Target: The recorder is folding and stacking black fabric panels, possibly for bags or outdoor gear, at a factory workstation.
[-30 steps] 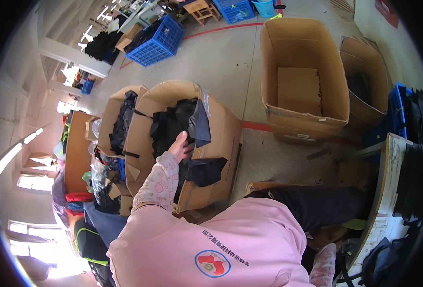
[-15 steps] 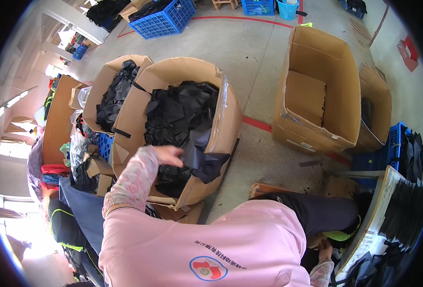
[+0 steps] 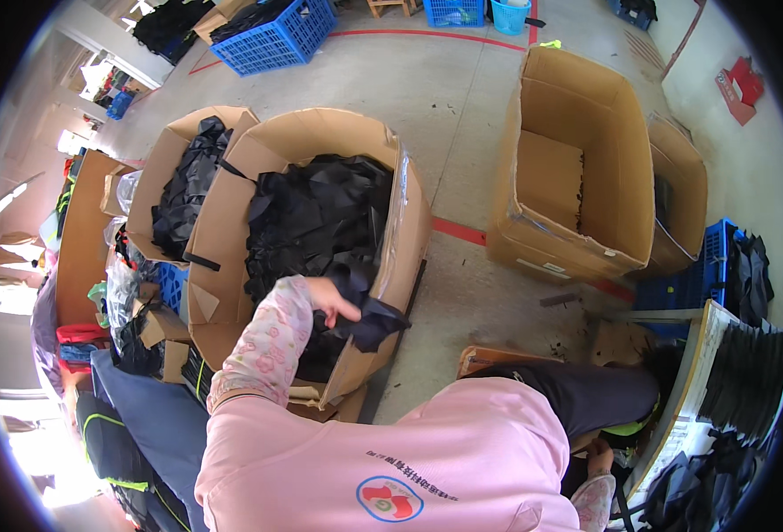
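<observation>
The left hand (image 3: pixel 331 300) is pinching a black fabric piece (image 3: pixel 369 315) draped over the cardboard box (image 3: pixel 409 222) rim. It could slide off onto the floor (image 3: pixel 462 97) if that light pinch slackens; the right hand (image 3: pixel 600 457), low by the knee, I cannot tell if clenched

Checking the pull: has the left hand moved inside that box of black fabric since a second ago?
Yes. The left hand drew back from deep in the cardboard box toward its near rim.
</observation>
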